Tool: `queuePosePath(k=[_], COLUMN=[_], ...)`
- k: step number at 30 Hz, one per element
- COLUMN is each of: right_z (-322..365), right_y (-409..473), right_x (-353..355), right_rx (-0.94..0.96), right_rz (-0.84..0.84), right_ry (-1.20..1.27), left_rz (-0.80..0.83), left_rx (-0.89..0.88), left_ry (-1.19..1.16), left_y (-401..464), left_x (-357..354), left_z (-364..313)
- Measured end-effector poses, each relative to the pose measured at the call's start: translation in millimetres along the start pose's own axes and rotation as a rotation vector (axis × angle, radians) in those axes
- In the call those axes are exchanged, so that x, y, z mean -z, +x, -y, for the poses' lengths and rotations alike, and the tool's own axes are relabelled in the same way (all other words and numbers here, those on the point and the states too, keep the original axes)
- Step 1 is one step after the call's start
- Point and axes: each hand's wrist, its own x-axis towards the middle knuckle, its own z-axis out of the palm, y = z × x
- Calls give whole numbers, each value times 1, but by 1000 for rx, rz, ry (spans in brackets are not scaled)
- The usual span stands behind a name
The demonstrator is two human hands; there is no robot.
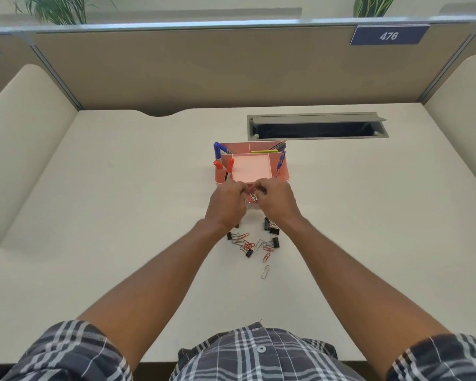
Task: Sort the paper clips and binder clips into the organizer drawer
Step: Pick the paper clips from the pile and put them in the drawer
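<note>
Numbers "476" show in white on a blue sign (388, 36) stuck on the back wall, far behind the hands. Two hands meet over a clear drawer (252, 205) pulled out of the pink organizer (282, 171). The left hand (227, 206) and the right hand (275, 206) have curled fingers, and between them they pinch a small bunch of paper clips (252, 197); I cannot tell how many. Just behind the hands, the organizer holds two red-capped markers (229, 166) and some blue pens (280, 160). Nearer the person than the hands, red and silver loose paper clips (265, 256) lie mixed with about six black binder clips (275, 242) on the desk (121, 215).
</note>
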Motion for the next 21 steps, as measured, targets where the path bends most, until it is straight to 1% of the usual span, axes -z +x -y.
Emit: queuePosePath(k=[3, 5, 7, 8, 9, 11, 13, 14, 17, 21], right_z=[0, -3, -9, -14, -21, -35, -48, -53, -61, -60], right_y=[-1, -10, -24, -31, -38, -53, -70, -79, -94, -94], right_x=[1, 4, 5, 4, 2, -5, -15, -19, -29, -35], right_rx=[8, 30, 49, 50, 41, 16, 52, 93, 174, 190], right_rz=[25, -13, -53, -41, 8, 199, 359, 397, 401, 366], right_ry=[-1, 51, 82, 69, 34, -130, -311, -366, -451, -529], left_rz=[-27, -69, -70, -64, -48, 39, 154, 198, 269, 302], left_rx=[-33, -72, -81, -74, -63, -54, -74, -88, -115, -166], left_ry=[-61, -82, -73, -57, -33, 29, 132, 200, 350, 447], left_y=[-6, -17, -33, -43, -53, -70, -83, -86, -89, -83], left_x=[0, 0, -3, -5, -8, -14, -21, -25, -31, -35], left_z=[3, 8, 18, 24, 31, 43, 51, 53, 55, 52])
